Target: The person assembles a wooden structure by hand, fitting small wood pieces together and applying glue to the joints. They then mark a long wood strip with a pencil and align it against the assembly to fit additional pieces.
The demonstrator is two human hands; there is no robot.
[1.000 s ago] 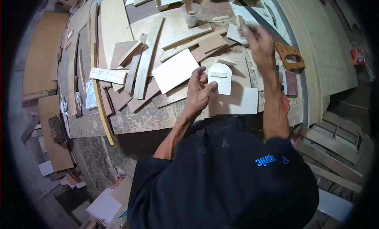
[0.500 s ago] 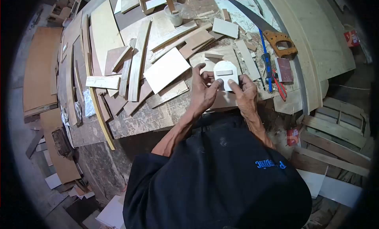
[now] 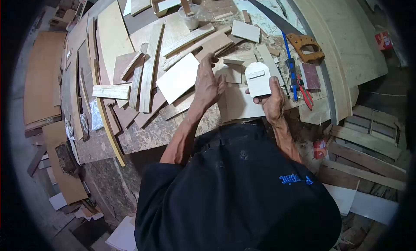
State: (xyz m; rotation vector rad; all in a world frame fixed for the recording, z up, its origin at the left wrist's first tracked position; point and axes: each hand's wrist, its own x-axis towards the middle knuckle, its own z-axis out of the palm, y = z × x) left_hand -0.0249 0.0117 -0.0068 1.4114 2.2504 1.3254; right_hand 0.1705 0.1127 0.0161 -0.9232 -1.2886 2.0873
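A small pale wooden panel (image 3: 258, 85) with a rounded top has a short wooden strip (image 3: 256, 74) lying across its face. My right hand (image 3: 274, 104) grips the panel's lower right corner, thumb on the front and fingers behind. To the left, apart from the panel, my left hand (image 3: 208, 84) is raised with its fingers apart and nothing seen in them. Just right of its fingers lies a small square board (image 3: 234, 74), with a short block (image 3: 233, 61) at its upper edge. A flat pale board (image 3: 243, 104) rests at the bench edge below the panel.
A handsaw (image 3: 305, 47), a blue tool (image 3: 291, 69), red-handled pliers (image 3: 306, 95) and a dark red block (image 3: 310, 76) lie at the right. Wood strips, a white board (image 3: 177, 79) and a plastic cup (image 3: 190, 19) crowd the workbench (image 3: 151, 136).
My left hand has let go of the panel and moved left, its fingers spreading. The panel, now in my right hand alone, has shifted slightly right and tilted.
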